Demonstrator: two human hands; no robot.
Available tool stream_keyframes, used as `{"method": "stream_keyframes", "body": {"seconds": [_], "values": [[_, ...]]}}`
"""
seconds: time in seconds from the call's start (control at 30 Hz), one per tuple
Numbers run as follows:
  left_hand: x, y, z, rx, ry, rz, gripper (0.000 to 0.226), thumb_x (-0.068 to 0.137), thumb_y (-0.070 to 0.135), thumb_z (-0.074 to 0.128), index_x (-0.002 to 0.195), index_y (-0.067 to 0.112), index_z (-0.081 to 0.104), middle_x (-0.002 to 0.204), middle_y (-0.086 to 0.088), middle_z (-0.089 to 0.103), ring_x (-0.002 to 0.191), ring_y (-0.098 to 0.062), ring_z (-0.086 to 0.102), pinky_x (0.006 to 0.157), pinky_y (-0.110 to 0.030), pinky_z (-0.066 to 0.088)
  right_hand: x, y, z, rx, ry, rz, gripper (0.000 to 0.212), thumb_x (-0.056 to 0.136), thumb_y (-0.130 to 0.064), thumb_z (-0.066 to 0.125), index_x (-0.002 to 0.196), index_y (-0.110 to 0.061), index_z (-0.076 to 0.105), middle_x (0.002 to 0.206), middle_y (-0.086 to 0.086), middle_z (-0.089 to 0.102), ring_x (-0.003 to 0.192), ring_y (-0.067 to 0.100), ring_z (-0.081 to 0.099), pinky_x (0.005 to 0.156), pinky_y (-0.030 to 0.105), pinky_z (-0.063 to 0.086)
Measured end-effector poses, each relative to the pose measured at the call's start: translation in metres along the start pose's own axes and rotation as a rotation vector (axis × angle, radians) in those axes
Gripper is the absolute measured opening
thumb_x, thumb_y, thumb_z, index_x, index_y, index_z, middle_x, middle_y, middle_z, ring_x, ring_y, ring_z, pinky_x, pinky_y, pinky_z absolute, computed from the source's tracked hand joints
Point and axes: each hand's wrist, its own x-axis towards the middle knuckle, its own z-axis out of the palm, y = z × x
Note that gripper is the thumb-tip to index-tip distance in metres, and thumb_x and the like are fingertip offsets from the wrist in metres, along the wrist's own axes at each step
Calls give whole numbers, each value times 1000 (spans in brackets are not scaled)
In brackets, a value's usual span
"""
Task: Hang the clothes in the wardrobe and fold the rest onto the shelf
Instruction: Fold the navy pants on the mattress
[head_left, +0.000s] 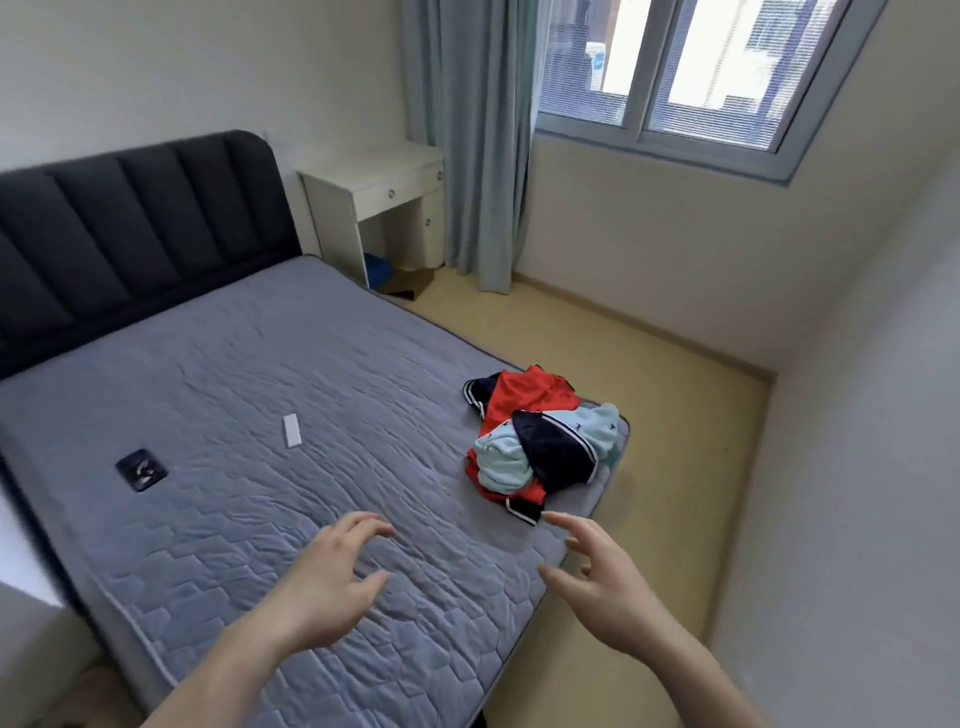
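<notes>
We are reaching with our left hand (332, 577) and right hand (597, 582), both spread loose and holding nothing, toward the clothes pile (540, 441) lying at one o'clock near the corner of the bed (260, 364). Lifting one garment by its shoulders, not the whole tangle, seems wisest.

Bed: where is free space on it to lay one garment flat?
The bed is bare between the headboard, the white remote and the clothes pile, and near the hands. The far-right corner is crowded by the pile.
</notes>
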Motion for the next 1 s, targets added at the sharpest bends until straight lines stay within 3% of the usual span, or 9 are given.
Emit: {"method": "stream_keyframes", "body": {"seconds": [0.17,0.47,0.7,0.77,0.87,0.9,1.0], "values": [[87,-9,-1,-41,57,-78,42,97,32,62,137,32,53,146,14,43,136,-10,43,112,-22,31,91,12,-23,-48,-58,26,53,92,-39,68,140,-49,47,135,-35,43,127,-3,46,103,24,42],[231,16,5,-107,-29,-99,44,93,38,61,136,35,52,143,18,43,133,-8,46,113,-27,36,209,60,-78,-61,-72,144,46,93,-36,68,135,-46,51,133,-29,46,124,1,51,97,26,49],[331,27,24,-149,-23,-228,45,94,35,62,137,31,52,145,15,41,129,-10,50,110,-27,38,335,128,-108,-100,-161,252,52,94,-31,66,142,-38,48,140,-12,47,120,10,52,92,31,53],[354,34,34,-187,-12,-301,44,94,32,63,137,30,53,146,13,41,116,-8,55,107,-27,39,378,150,-116,-113,-200,287,54,94,-28,66,144,-33,48,142,-6,47,117,16,55,90,34,54],[390,47,55,-229,-30,-419,43,95,32,63,136,32,51,146,14,39,72,1,57,96,-28,44,440,186,-130,-132,-244,357,58,92,-26,66,147,-27,47,138,5,53,104,23,63,87,37,55],[400,51,61,-237,-38,-452,42,95,33,63,136,33,51,145,15,38,65,2,57,93,-28,45,458,197,-132,-136,-256,376,60,91,-26,66,148,-25,46,137,8,55,103,23,63,87,36,54],[440,57,82,-254,-56,-516,42,96,32,62,136,34,50,144,17,38,78,1,61,95,-28,44,517,236,-136,-152,-285,426,66,91,-28,67,151,-21,42,147,8,48,120,23,58,99,36,51]]}}
